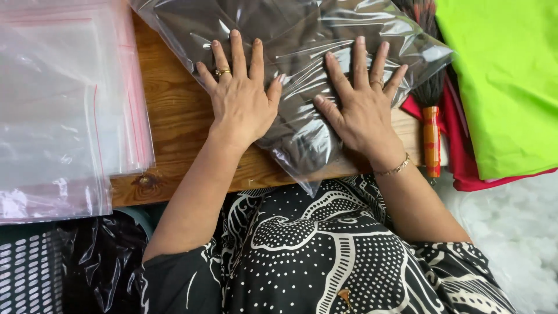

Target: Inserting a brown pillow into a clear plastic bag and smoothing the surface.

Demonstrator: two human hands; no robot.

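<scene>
Bagged dark cloth flat beneath spread, pressing fingers of both hands, nothing gripped.

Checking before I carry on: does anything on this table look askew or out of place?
Slightly: the clear bag of dark cloth under the left hand and right hand lies askew, one corner overhanging the wooden table edge.

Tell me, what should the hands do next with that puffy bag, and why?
Probably slide both palms toward the far end. The left hand and right hand lie flat on the clear bag of dark cloth, and its plastic looks crinkled and puffy, so air likely remains inside.
</scene>
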